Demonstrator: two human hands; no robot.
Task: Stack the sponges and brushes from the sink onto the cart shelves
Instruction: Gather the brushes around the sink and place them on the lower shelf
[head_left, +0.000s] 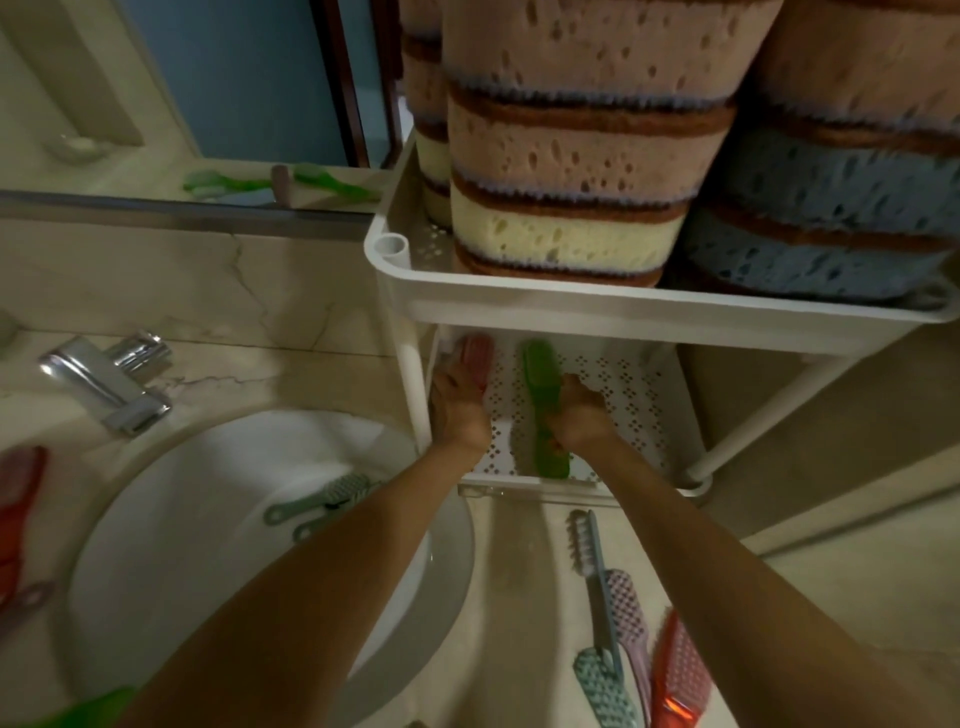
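Hands are working at the lower shelf (623, 395) of the white cart (410, 374), in the centre of the frame. The right hand (582, 415) is gripping a green brush (540, 384), fingers curled round its middle, and the brush is lying lengthwise on the perforated shelf floor. The left hand (457, 410) is holding a pink brush (475, 351) at the shelf's far left corner, fingers bent round its near end, though blur is making the exact grip hard to read. Sponges (571, 171) are standing in tall stacks on the top shelf (571, 299), filling the upper right of the frame. More brushes are waiting: two grey-green brushes (322, 501) in the sink (156, 545) at lower left, and several loose brushes (618, 613) on the counter (519, 571) at lower right.

The step in hand looks like setting these two brushes down on the lower shelf. The next move is probably calling for letting go of both, side by side, then going to the sink for the rest.
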